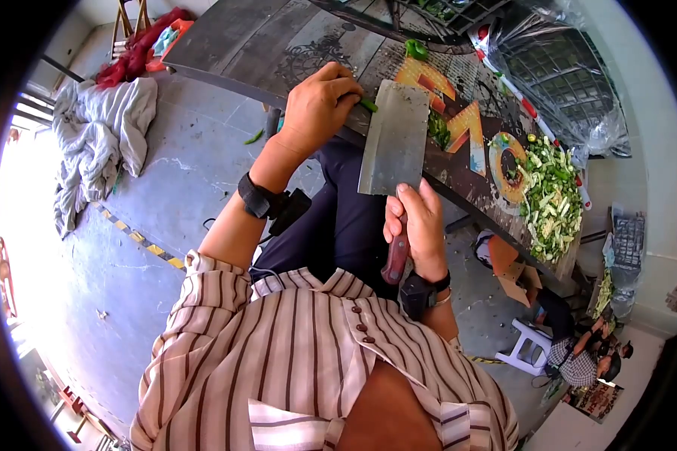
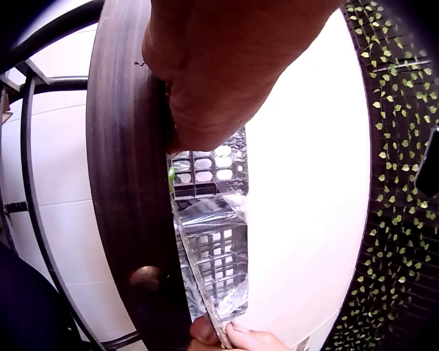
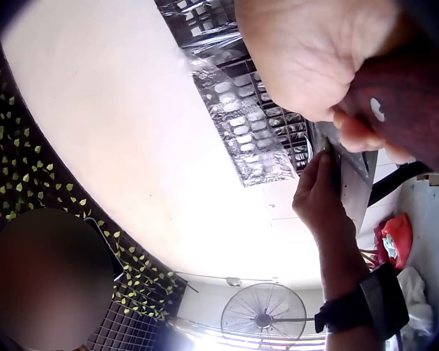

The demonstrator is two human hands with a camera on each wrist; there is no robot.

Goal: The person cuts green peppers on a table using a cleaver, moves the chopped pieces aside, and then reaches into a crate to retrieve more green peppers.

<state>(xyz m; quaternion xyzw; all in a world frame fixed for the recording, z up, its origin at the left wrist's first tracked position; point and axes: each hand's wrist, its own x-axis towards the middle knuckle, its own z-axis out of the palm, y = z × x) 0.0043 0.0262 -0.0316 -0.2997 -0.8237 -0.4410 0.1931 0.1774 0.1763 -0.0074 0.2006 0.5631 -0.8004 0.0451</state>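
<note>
My right hand (image 1: 417, 225) grips the red-brown handle (image 1: 396, 261) of a cleaver, thumb at the base of the blade. The broad grey blade (image 1: 400, 135) lies over the table's near edge and has small bits stuck near its top. Beside the blade's left side, my left hand (image 1: 323, 105) pinches a green chili pepper (image 1: 368, 104), its tip poking out past the curled fingers. The left wrist view shows the blade nearly edge-on (image 2: 203, 281), with right-hand fingertips (image 2: 252, 338) at its base. In the right wrist view the handle (image 3: 413, 110) fills the upper right corner.
Chopped green pieces (image 1: 553, 199) are heaped at the table's right end. A whole green pepper (image 1: 416, 49) and cut greens (image 1: 438, 131) lie beyond the blade. Plastic-wrapped black crates (image 1: 557, 83) line the far side. Another chili (image 1: 254, 137) is on the floor.
</note>
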